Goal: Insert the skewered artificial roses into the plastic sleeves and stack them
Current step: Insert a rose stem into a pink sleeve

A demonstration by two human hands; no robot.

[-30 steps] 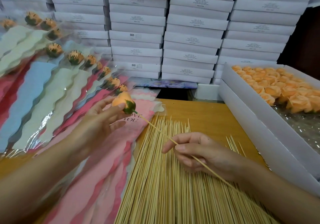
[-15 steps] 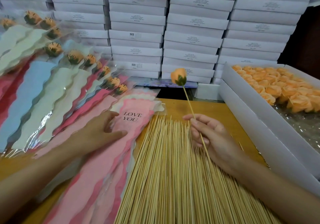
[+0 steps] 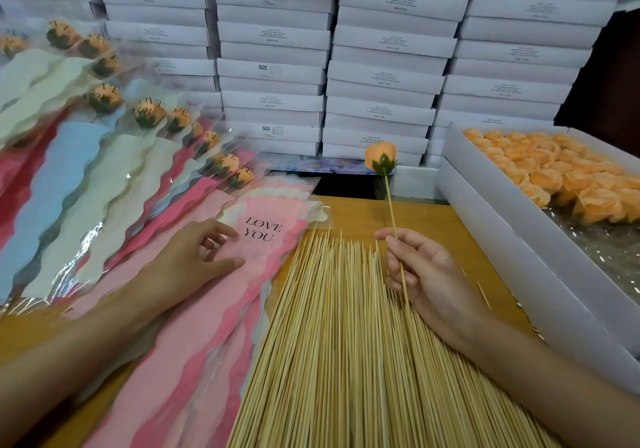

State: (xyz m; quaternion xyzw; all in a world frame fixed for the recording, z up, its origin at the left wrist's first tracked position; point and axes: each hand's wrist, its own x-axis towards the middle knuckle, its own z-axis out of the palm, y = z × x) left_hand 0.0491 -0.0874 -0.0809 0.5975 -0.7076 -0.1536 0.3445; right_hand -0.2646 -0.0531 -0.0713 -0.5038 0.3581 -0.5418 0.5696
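My right hand (image 3: 427,276) pinches a thin bamboo skewer and holds it upright, with an orange rose (image 3: 380,158) on its top end. My left hand (image 3: 194,260) rests with spread fingers on the top pink plastic sleeve (image 3: 277,239) printed "LOVE YOU", which lies on a pile of empty pink sleeves. To the left, several sleeved roses (image 3: 149,113) lie fanned out in a stack of blue, cream and red sleeves.
A broad bundle of loose bamboo skewers (image 3: 346,361) covers the wooden table (image 3: 356,212) between my hands. A white box (image 3: 485,205) of orange rose heads (image 3: 554,173) stands at the right. Stacked white cartons (image 3: 381,76) form a wall behind.
My left hand let go of the rose head and dropped onto the pink sleeve. My right hand swung the skewered rose from lying leftward to upright and holds it there.
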